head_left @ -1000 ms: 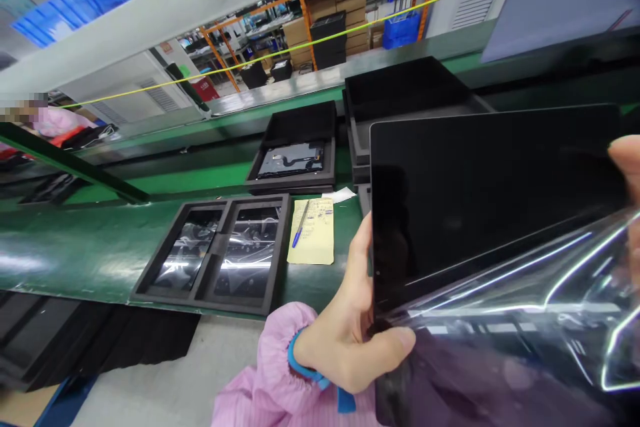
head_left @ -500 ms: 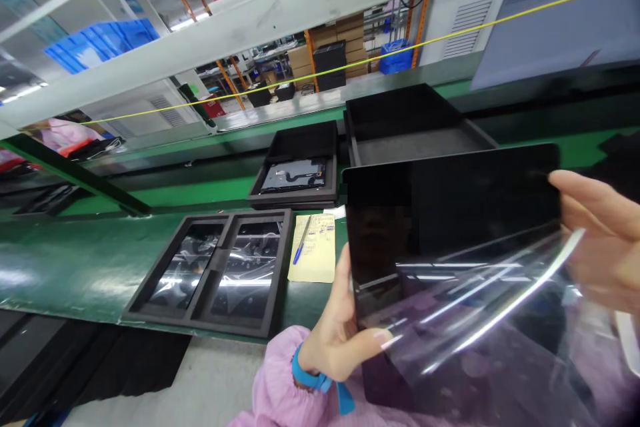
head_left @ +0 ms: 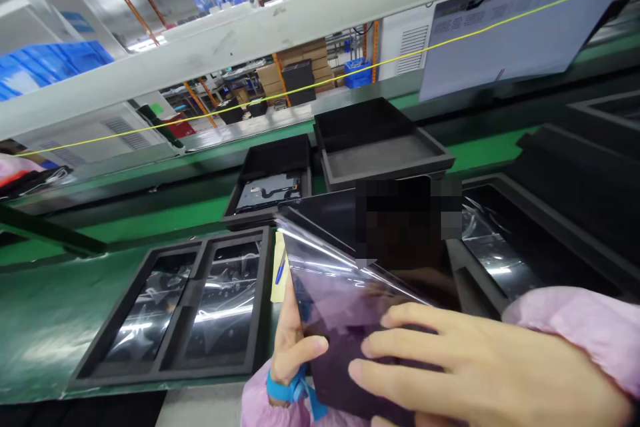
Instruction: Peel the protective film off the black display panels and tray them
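Note:
A black glossy screen panel (head_left: 335, 213) is held low in front of me, tilted nearly flat. My left hand (head_left: 293, 340) grips its left edge, thumb on top. A clear protective film (head_left: 325, 273) lies partly lifted over the panel's near half. My right hand (head_left: 465, 373) rests on the film with fingers stretched out flat, pressing towards the left. Both wrists wear pink sleeves, and the left one has a blue wrist strap (head_left: 287, 390).
A black foam tray (head_left: 197, 310) with two film-covered panels sits at the left on the green conveyor (head_left: 45, 320). Behind stand another tray with a part (head_left: 273, 190) and an empty black tray (head_left: 380, 153). A yellow note and blue pen (head_left: 279, 270) lie beside the panel.
The panel has dropped from upright to nearly flat and moved left. My right hand left the panel's right edge and now lies flat on the film. The view has swung to the right.

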Tool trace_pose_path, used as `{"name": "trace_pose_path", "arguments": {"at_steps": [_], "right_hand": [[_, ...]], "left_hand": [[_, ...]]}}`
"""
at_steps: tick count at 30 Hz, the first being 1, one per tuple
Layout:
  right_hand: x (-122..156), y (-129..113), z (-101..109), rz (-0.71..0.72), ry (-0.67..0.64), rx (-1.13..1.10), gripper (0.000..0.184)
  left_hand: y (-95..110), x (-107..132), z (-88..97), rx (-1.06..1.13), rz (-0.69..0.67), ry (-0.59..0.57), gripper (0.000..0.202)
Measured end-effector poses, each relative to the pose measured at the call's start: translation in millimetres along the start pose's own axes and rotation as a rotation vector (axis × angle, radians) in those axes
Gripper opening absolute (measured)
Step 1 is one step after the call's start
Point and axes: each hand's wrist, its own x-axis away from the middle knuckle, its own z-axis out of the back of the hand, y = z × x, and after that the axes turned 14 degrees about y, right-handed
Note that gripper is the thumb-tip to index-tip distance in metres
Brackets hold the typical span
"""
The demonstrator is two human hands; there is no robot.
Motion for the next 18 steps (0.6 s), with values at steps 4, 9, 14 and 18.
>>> {"name": "trace_pose_path", "arguments": {"at_steps": [4, 9, 14, 18], "right_hand": [[-16.7, 20.9, 22.7, 0.135, -0.19, -0.075, 0.019], [-38.2, 52.1, 44.7, 0.016, -0.29, -0.126, 0.004], [-41.7, 80.7, 28.0, -0.231, 0.206, -0.037, 0.019], [-39.7, 97.0, 7.1, -0.5, 0.636, -0.07, 0.021]], "left_hand": [[10.1, -3.1, -7.7, 0.075, 0.067, -0.011, 0.078], [25.2, -20.2, -17.0, 0.043, 0.054, -0.008, 0.073], [21.4, -45.2, -21.4, -0.161, -0.355, 0.394, 0.039], [25.4, -60.3, -30.9, -0.184, -0.506, 0.508, 0.037]]}}
